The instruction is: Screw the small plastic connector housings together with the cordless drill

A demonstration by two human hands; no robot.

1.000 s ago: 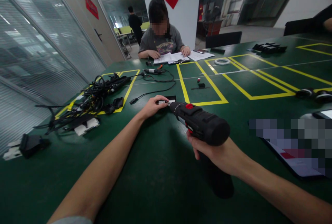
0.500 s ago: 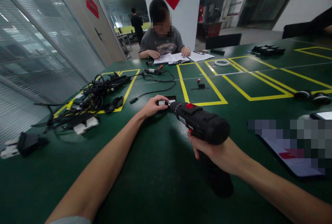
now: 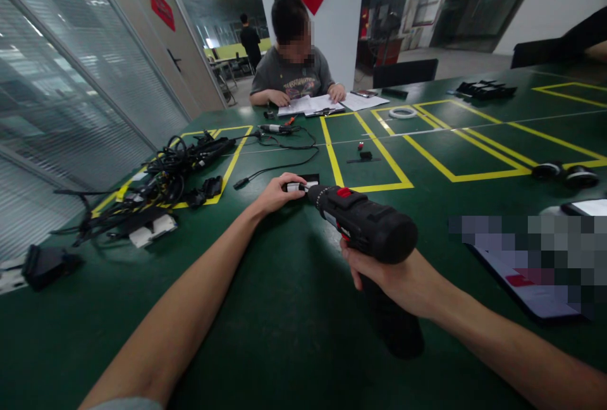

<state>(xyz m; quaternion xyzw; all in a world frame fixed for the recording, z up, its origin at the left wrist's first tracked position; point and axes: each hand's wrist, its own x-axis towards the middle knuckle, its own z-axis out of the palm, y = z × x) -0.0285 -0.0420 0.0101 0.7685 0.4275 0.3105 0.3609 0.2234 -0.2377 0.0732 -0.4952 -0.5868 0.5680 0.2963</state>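
Observation:
My right hand (image 3: pixel 393 277) grips the handle of a black cordless drill (image 3: pixel 365 223) with red trim, its nose pointing away from me. The drill's tip meets a small black and white part (image 3: pixel 303 183) lying on the green table (image 3: pixel 284 309). My left hand (image 3: pixel 275 193) is closed over the near end of that part and holds it down. Both forearms reach out over the table.
A tangle of black cables and adapters (image 3: pixel 161 176) lies at the left. Small black pieces (image 3: pixel 364 155) sit inside a yellow-taped square. A person (image 3: pixel 294 68) sits across with papers (image 3: pixel 313 105). A white tape ring (image 3: pixel 402 112) and a tablet (image 3: pixel 535 277) lie to the right.
The view has drifted slightly; both hands, the drill and the part stay in the same position.

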